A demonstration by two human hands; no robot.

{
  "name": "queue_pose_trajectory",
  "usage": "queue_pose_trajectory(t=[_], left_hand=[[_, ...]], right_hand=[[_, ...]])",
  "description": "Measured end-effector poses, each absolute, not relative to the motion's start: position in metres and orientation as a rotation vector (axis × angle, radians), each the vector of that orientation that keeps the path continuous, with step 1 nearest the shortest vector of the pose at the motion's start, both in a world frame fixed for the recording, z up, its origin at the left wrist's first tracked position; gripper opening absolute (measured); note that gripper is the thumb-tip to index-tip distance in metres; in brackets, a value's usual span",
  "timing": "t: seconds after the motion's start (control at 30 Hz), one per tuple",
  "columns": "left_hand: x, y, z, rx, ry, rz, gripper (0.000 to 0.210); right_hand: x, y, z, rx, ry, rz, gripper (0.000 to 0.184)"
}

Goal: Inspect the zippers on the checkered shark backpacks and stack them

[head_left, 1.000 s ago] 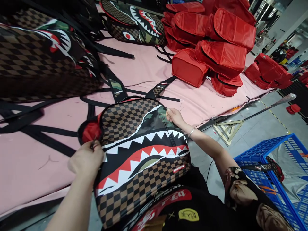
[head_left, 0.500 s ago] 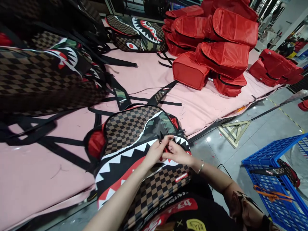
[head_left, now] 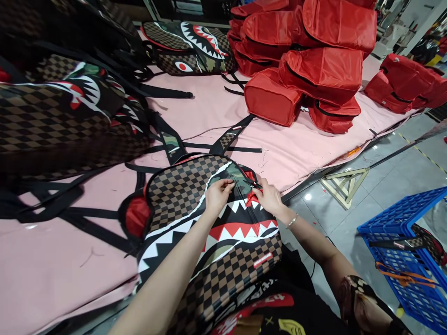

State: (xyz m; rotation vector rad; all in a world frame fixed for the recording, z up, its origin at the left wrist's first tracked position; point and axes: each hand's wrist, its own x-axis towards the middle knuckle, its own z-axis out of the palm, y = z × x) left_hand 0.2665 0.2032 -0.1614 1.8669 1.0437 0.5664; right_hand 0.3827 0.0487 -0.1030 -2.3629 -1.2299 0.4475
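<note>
A backpack point(head_left: 188, 179) with brown-and-black checks, a camouflage patch and a shark-mouth print lies front up at the table's near edge. Over its upper right part is my left hand point(head_left: 219, 193), thumb and fingertips pinched together; what they hold is too small to make out. Thin dark strands run across the print just right of those fingertips. My right hand point(head_left: 268, 195), a bracelet at its wrist, is closed around black thread snips point(head_left: 252, 184) whose pointed blades face left. Something red hangs below the snips. Red lining shows in the backpack's side pocket point(head_left: 137, 216).
Red bags point(head_left: 323, 74) are piled at the back of the pink-covered table point(head_left: 101, 260). More checked backpacks point(head_left: 52, 125) stand on the left, their black straps spread across the cloth. A blue crate point(head_left: 401, 223) and a triangular stand point(head_left: 345, 186) are on the floor at right.
My hands were together over the shark mouth; now they are apart, the left up and leftward, the right toward the backpack's right edge with the snips. The view has shifted slightly.
</note>
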Motion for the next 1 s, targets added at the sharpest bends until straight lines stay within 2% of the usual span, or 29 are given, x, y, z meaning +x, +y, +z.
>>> queue_pose_trajectory(t=[0.13,0.27,0.6,1.0], left_hand=[[0.275,0.199,-0.154,2.061,1.111,0.532,0.022],[0.281,0.196,-0.15,2.156,1.22,0.48,0.023],[0.277,0.204,-0.153,2.037,1.311,0.378,0.022],[0.275,0.21,-0.153,2.029,1.285,0.363,0.017]], right_hand=[[0.386,0.06,-0.105,-2.442,-1.378,0.383,0.029],[0.388,0.066,-0.106,-2.462,-1.536,0.365,0.026],[0.395,0.072,-0.108,-2.382,-1.744,0.311,0.024],[0.397,0.087,-0.087,-2.344,-1.956,0.278,0.024]])
